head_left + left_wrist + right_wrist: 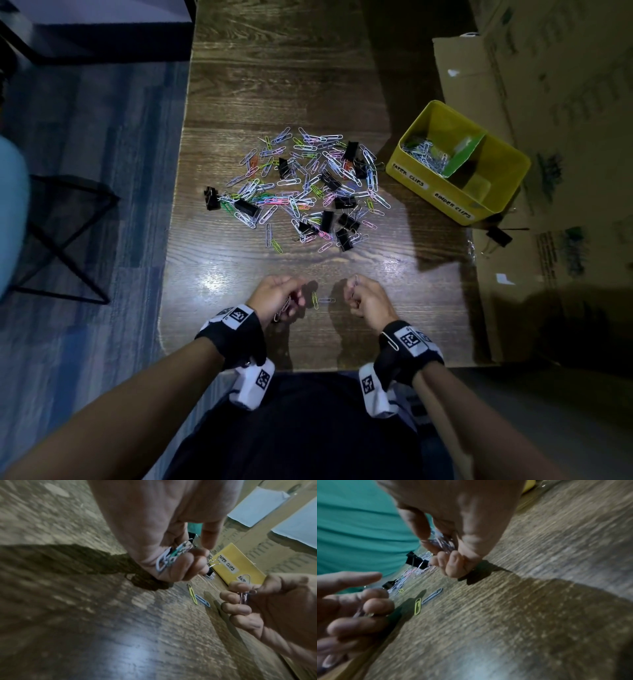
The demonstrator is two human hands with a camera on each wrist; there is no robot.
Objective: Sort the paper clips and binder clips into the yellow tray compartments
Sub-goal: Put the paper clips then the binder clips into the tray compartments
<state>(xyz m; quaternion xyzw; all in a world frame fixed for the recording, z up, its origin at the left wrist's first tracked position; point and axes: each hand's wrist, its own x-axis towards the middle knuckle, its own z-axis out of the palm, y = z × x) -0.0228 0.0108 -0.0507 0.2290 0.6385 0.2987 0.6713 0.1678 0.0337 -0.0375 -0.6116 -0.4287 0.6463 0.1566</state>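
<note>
A pile of coloured paper clips and black binder clips (301, 185) lies spread over the middle of the wooden table (274, 85). The yellow tray (496, 202), labelled PAPER CLIPS and BINDER CLIPS, stands at the right; its left compartment holds paper clips (424, 154). My left hand (279, 296) curls round a bunch of paper clips (169, 558) near the front edge. My right hand (364, 296) grips another bunch of clips (442, 542). Between the hands a yellow clip (314, 299) and a blue clip (327, 300) lie on the table.
Cardboard boxes (555, 137) stand right of the table, with a black binder clip (499, 235) lying on one beside the tray. A loose clip (390, 340) clings to my right wristband. A black metal frame (65, 240) stands on the floor at the left.
</note>
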